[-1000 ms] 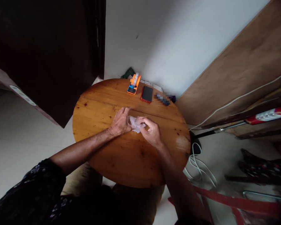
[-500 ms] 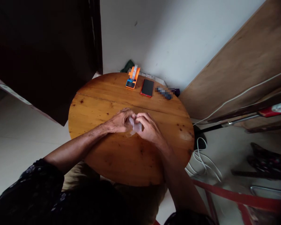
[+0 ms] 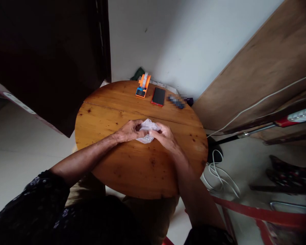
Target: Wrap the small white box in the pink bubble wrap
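Over the middle of the round wooden table point(image 3: 142, 173), a crumpled, whitish translucent piece of bubble wrap point(image 3: 148, 126) is held between both hands. My left hand point(image 3: 130, 130) is closed on its left edge, thumb toward the near side. At the opposite edge my right hand point(image 3: 165, 136) pinches it, with the thumb lying across the front. Whether anything is wrapped inside cannot be seen.
At the table's far side stand an orange and blue tape dispenser point(image 3: 143, 84), a red-edged phone point(image 3: 158, 96) and a blurred-out dark object point(image 3: 176, 101). White cable point(image 3: 219, 173) coils on the floor at right, beside a red chair frame point(image 3: 260, 212).
The bubble wrap, bunched between my fingers before, now spreads wider and shows above my thumbs. My hands have moved slightly apart, and the view has shifted a little.
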Tool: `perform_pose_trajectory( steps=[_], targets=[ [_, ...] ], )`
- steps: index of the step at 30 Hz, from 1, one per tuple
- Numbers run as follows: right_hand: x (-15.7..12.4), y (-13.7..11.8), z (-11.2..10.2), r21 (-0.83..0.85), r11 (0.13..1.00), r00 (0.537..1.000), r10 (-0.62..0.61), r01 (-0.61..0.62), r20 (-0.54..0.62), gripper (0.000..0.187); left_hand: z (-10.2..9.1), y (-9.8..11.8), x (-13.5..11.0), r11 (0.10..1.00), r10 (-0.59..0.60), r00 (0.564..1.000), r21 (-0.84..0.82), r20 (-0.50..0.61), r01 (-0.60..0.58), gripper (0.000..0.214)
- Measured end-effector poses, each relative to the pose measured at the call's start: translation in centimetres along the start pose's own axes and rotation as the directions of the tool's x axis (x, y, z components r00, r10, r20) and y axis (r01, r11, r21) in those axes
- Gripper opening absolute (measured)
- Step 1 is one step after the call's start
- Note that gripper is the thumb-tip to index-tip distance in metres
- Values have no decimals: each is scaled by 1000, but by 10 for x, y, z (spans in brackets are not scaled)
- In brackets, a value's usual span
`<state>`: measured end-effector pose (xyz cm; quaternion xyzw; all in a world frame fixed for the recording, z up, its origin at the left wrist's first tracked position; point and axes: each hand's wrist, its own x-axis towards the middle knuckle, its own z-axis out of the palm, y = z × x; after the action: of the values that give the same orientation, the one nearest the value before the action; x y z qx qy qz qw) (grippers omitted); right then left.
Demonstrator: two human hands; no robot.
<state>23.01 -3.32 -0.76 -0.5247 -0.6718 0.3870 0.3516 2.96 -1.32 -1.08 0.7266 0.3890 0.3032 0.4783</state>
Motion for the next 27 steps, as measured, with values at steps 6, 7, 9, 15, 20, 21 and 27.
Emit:
perform_pose_trajectory(
  steps=[6,7,9,15,20,21,27],
  targets=[
    [4,6,8,54,992,992,113,-110,-53,29,-5,8,-4,916,34,995,400,-92,6,29],
    [3,5,6,44,994,994,101,-99,-52,30,-6,6,-3,930,26,997,367,-77,4,28],
    [1,4,2,85,994,998,69,-69,0,31,-5,1,0,970,-17,999,240,-42,27,27],
    [-7,2,-4,117,991,974,33,-60,224,56,-4,-8,7,995,-102,994,3,-38,102,28],
    [-6,-1,7,153,982,985,86,-108,148,59,-9,-2,7,993,-122,991,-17,-48,121,27],
    [-5,-1,7,183,976,984,93,-120,149,57,-11,-1,7,991,-129,991,-29,-42,128,28],
    [0,2,2,200,971,985,108,-134,134,44,-15,-11,9,978,-92,993,-178,76,105,38]
  ],
)
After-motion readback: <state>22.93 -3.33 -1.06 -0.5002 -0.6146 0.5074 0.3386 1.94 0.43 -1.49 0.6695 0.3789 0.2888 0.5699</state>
